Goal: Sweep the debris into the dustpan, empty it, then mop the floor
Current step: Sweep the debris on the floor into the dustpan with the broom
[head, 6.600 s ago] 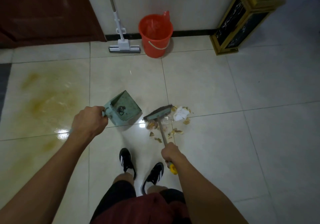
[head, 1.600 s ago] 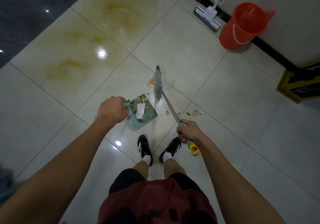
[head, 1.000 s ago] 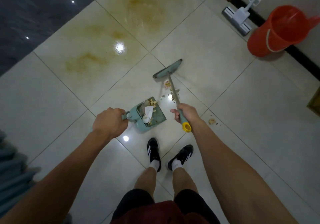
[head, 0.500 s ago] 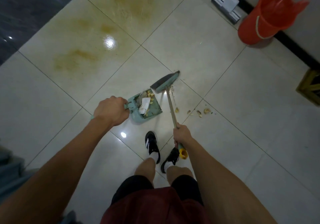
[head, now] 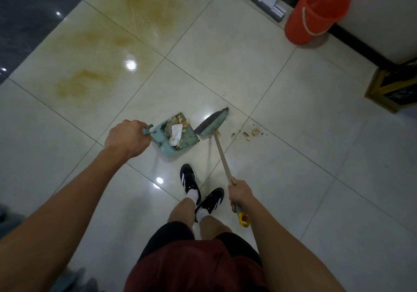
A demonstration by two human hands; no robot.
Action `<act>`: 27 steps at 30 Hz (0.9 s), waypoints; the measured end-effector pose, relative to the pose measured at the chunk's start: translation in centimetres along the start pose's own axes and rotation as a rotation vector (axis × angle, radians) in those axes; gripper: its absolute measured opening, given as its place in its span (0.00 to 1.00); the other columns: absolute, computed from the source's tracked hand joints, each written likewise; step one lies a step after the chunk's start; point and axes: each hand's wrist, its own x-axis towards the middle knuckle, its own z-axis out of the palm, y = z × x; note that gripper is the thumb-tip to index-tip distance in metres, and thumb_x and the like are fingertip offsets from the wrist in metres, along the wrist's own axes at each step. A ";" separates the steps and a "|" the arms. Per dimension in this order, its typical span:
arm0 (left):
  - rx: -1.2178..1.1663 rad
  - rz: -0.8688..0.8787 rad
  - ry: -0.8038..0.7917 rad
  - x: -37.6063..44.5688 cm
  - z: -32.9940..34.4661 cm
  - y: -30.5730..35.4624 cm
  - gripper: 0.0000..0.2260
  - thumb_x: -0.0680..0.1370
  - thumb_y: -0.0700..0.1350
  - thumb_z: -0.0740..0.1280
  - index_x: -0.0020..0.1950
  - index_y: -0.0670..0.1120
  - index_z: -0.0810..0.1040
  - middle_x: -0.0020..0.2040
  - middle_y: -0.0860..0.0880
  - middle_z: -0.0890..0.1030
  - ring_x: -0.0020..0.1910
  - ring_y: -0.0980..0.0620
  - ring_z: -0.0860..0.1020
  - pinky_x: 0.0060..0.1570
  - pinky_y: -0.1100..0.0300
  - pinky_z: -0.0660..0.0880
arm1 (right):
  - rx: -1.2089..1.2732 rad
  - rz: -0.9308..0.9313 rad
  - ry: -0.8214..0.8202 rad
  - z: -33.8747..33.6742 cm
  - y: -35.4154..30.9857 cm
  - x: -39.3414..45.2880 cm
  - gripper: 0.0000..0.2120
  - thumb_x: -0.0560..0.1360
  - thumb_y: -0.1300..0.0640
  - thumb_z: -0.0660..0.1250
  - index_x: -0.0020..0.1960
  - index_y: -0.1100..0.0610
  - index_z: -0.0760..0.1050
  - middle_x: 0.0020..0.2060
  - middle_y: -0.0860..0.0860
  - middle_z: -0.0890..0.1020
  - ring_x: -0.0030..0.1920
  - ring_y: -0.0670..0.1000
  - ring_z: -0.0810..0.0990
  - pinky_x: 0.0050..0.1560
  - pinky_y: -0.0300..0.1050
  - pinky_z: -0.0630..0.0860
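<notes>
I had my left grip (head: 127,139) clenched round the dustpan (head: 178,141) handle and my right grip (head: 240,193) round the broom (head: 213,123), its head beside the pan, crumbs (head: 247,133) lying just right

The scene is dim and slightly murky, with a cool greenish cast over the pale floor tiles (head: 293,102). Light comes from overhead: three small hard glare spots sit on the glossy tiles, the brightest (head: 130,64) well beyond the dustpan (head: 178,138), another (head: 159,180) just on the near side of it, and a faint one at the far left edge. Shadows are soft and weak; a thin one runs beside the broom (head: 213,122) stick. The broom head is smeared by motion blur. Wide-angle distortion bends the tile joints and stretches both forearms toward the lower corners, where detail goes soft and noisy.
</notes>
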 end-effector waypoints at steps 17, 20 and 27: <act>0.163 0.213 -0.049 -0.9 -1.6 6.4 0.12 0.76 0.54 0.66 0.56 0.52 0.84 0.45 0.46 0.83 0.41 0.44 0.79 0.42 0.53 0.79 | 0.198 -0.099 0.200 -6.1 2.3 -4.3 0.25 0.79 0.60 0.56 0.75 0.50 0.69 0.45 0.56 0.80 0.31 0.53 0.78 0.23 0.40 0.74; 0.125 0.209 -0.069 -0.1 -1.8 6.2 0.13 0.76 0.55 0.66 0.56 0.52 0.84 0.46 0.45 0.83 0.42 0.43 0.80 0.44 0.51 0.81 | 0.141 -0.098 0.296 -6.4 2.5 -4.2 0.23 0.81 0.57 0.60 0.75 0.57 0.67 0.57 0.58 0.79 0.40 0.54 0.80 0.27 0.43 0.78; 0.125 0.231 -0.116 0.7 -1.1 5.6 0.14 0.75 0.56 0.66 0.55 0.53 0.84 0.46 0.45 0.83 0.43 0.41 0.81 0.45 0.52 0.81 | 0.350 0.106 0.337 -7.8 3.1 -2.3 0.18 0.74 0.70 0.63 0.63 0.63 0.77 0.40 0.60 0.80 0.29 0.56 0.79 0.26 0.44 0.77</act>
